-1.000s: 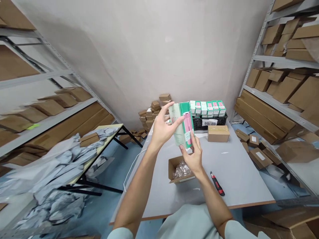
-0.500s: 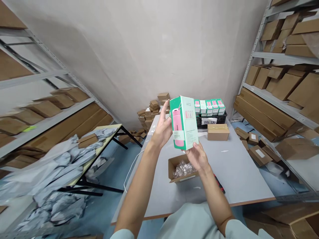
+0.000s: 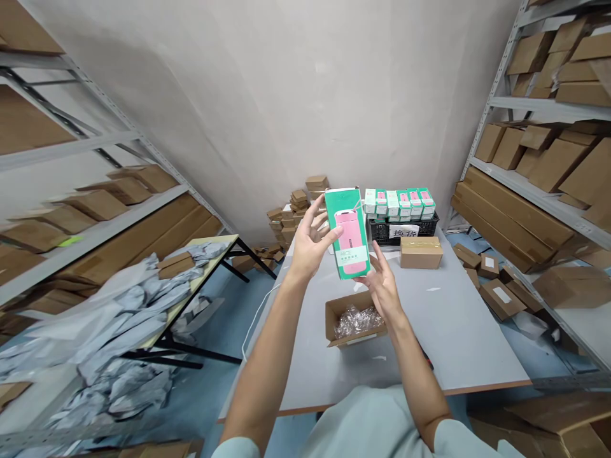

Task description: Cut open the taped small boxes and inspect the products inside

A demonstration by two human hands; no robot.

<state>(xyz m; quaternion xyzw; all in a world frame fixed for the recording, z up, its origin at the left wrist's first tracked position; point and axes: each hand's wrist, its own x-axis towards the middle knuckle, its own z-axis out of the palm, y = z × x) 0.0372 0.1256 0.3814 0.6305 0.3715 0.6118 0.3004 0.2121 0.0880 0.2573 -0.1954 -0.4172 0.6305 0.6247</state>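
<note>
A green and white product box (image 3: 352, 245) with a pink bottle pictured on its front is held up above the table. My left hand (image 3: 308, 245) grips its left side, thumb across the front. My right hand (image 3: 383, 289) is at the lower right corner, its fingers spread; some fingertips seem to touch the bottom edge. Below, an open cardboard carton (image 3: 337, 312) stands on the table, with clear crumpled plastic wrap (image 3: 358, 321) inside it.
A black crate (image 3: 379, 230) at the table's back holds several similar green and white boxes (image 3: 403, 202). In front of it lies a closed cardboard box (image 3: 420, 252). Shelves with cartons (image 3: 558, 159) rise on both sides. Left stands a side table (image 3: 210, 270) heaped with grey bags.
The product box has turned so that its green front faces me, hiding the white side panel. My right hand has loosened from the box's lower corner, its fingers spreading.
</note>
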